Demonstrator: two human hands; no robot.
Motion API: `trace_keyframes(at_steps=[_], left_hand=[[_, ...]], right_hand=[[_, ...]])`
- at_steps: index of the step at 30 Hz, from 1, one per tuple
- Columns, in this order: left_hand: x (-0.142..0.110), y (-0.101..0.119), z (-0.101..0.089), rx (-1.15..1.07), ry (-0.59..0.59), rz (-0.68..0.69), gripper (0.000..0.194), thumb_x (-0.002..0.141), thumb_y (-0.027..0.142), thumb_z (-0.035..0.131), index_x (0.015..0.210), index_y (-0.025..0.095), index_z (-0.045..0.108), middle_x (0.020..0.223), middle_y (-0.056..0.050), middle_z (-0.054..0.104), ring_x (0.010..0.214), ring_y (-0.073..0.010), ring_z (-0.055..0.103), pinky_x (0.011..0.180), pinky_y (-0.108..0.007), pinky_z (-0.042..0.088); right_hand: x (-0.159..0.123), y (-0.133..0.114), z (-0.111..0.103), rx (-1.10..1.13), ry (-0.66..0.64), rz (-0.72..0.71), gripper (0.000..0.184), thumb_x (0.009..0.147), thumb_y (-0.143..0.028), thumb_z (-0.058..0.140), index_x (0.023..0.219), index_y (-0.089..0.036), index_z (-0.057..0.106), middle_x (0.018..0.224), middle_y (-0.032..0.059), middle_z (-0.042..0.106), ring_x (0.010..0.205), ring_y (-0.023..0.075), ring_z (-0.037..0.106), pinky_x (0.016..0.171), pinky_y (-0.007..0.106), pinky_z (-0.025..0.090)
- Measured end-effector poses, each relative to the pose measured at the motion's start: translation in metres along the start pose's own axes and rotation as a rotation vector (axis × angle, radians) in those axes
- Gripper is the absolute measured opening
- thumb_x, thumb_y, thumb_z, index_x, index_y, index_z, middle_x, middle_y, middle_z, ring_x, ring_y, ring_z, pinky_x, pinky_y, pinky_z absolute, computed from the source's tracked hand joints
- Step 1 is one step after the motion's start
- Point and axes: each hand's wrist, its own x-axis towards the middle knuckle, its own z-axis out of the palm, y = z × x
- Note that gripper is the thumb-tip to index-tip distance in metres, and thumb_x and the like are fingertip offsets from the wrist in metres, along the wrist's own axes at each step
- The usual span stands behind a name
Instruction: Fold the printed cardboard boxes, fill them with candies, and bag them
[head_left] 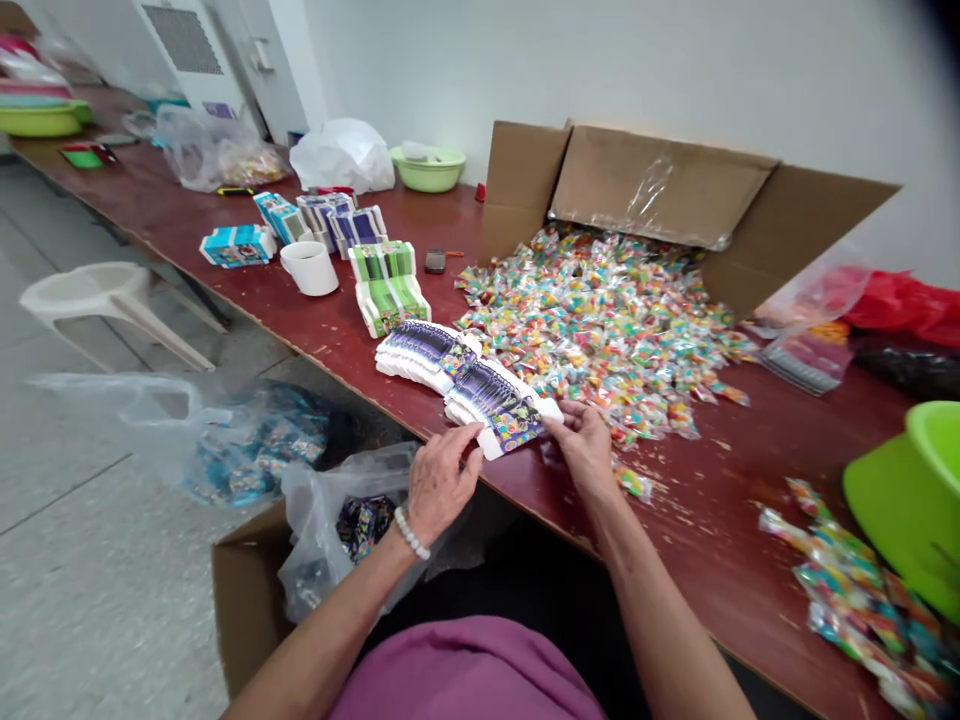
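Note:
A fanned row of flat purple printed cartons [499, 405] lies on the red table near its front edge, with a second fanned row [420, 352] just behind it. My right hand [585, 445] pinches the right-hand flap of the nearest purple carton between thumb and fingers. At that carton's left corner, my left hand [446, 478] has its fingers closed in, the fingertips on the white flap. Beyond the purple rows lie green cartons [390, 285]. A big heap of wrapped candies [600, 320] spreads beside the cartons, spilling from a cardboard box [660, 185].
A white mug [310, 268] stands by blue cartons [238, 246]. A lime-green tub [911, 500] is at right, beside loose candy packets [855, 580]. Below the table edge are an open cardboard box [247, 590] with a plastic bag [322, 530] and a white stool [97, 290].

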Motion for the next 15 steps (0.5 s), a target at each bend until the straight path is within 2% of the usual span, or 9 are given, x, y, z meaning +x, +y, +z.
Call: trace_keyframes(at_steps=[3, 4, 5, 6, 10, 11, 12, 13, 15], left_hand=[[0.000, 0.013, -0.011, -0.108, 0.084, -0.046, 0.034, 0.089, 0.028, 0.058, 0.122, 0.025, 0.066, 0.119, -0.007, 0.070, 0.098, -0.0236, 0.062, 0.097, -0.037, 0.041], [-0.001, 0.019, -0.016, -0.189, 0.086, -0.080, 0.033, 0.088, 0.031, 0.061, 0.120, 0.024, 0.067, 0.116, -0.008, 0.071, 0.097, -0.0235, 0.062, 0.097, -0.036, 0.042], [-0.001, 0.026, -0.021, -0.305, 0.037, -0.127, 0.033, 0.087, 0.034, 0.063, 0.117, 0.023, 0.067, 0.112, -0.008, 0.071, 0.097, -0.0232, 0.062, 0.095, -0.035, 0.043], [-0.003, 0.033, -0.026, -0.454, -0.074, -0.188, 0.033, 0.086, 0.037, 0.065, 0.115, 0.022, 0.068, 0.109, -0.008, 0.071, 0.095, -0.0228, 0.063, 0.091, -0.034, 0.045], [-0.013, 0.053, -0.030, -1.105, -0.852, -0.466, 0.046, 0.075, 0.046, 0.074, 0.109, 0.015, 0.068, 0.095, -0.011, 0.072, 0.077, -0.0226, 0.070, 0.068, -0.029, 0.049], [-0.016, 0.056, -0.028, -1.201, -0.970, -0.509, 0.051, 0.069, 0.046, 0.078, 0.109, 0.014, 0.067, 0.090, -0.011, 0.072, 0.071, -0.0223, 0.070, 0.063, -0.028, 0.049], [-0.019, 0.059, -0.025, -1.257, -1.021, -0.531, 0.056, 0.064, 0.044, 0.082, 0.108, 0.014, 0.067, 0.085, -0.009, 0.071, 0.064, -0.0213, 0.070, 0.060, -0.027, 0.048], [-0.021, 0.061, -0.022, -1.282, -1.018, -0.537, 0.057, 0.061, 0.043, 0.084, 0.107, 0.014, 0.068, 0.081, -0.008, 0.070, 0.061, -0.0202, 0.069, 0.057, -0.026, 0.047], [-0.024, 0.066, -0.018, -1.259, -0.933, -0.514, 0.051, 0.060, 0.043, 0.086, 0.098, 0.013, 0.070, 0.075, -0.007, 0.069, 0.058, -0.0178, 0.067, 0.054, -0.024, 0.045]], right_hand=[[-0.014, -0.014, -0.016, 0.123, -0.071, 0.050, 0.044, 0.079, -0.057, 0.067, 0.095, -0.016, 0.065, 0.083, 0.0048, 0.069, 0.068, 0.0179, 0.061, 0.063, 0.030, 0.049], [-0.022, -0.020, -0.022, 0.160, -0.112, 0.059, 0.042, 0.079, -0.056, 0.069, 0.091, -0.016, 0.066, 0.081, 0.0037, 0.069, 0.067, 0.0171, 0.060, 0.063, 0.029, 0.049], [-0.030, -0.027, -0.027, 0.201, -0.164, 0.067, 0.038, 0.080, -0.054, 0.070, 0.088, -0.017, 0.067, 0.079, 0.0025, 0.068, 0.067, 0.0161, 0.059, 0.064, 0.028, 0.048], [-0.038, -0.035, -0.032, 0.245, -0.225, 0.072, 0.035, 0.080, -0.052, 0.071, 0.087, -0.018, 0.067, 0.078, 0.0014, 0.067, 0.067, 0.0152, 0.058, 0.064, 0.027, 0.048], [-0.065, -0.060, -0.041, 0.380, -0.474, 0.080, 0.028, 0.085, -0.046, 0.071, 0.085, -0.019, 0.066, 0.080, 0.0011, 0.066, 0.072, 0.0154, 0.058, 0.070, 0.028, 0.048], [-0.069, -0.064, -0.041, 0.393, -0.505, 0.079, 0.028, 0.086, -0.046, 0.070, 0.084, -0.019, 0.065, 0.080, 0.0016, 0.065, 0.073, 0.0160, 0.058, 0.071, 0.029, 0.048], [-0.073, -0.067, -0.041, 0.401, -0.514, 0.077, 0.028, 0.086, -0.047, 0.069, 0.084, -0.019, 0.064, 0.081, 0.0021, 0.065, 0.074, 0.0165, 0.059, 0.071, 0.030, 0.049], [-0.077, -0.069, -0.040, 0.408, -0.506, 0.076, 0.028, 0.087, -0.047, 0.068, 0.086, -0.019, 0.064, 0.082, 0.0025, 0.065, 0.075, 0.0168, 0.059, 0.072, 0.030, 0.050], [-0.086, -0.072, -0.037, 0.429, -0.460, 0.068, 0.030, 0.084, -0.046, 0.071, 0.099, -0.022, 0.063, 0.090, 0.0032, 0.067, 0.080, 0.0173, 0.061, 0.074, 0.031, 0.051]])
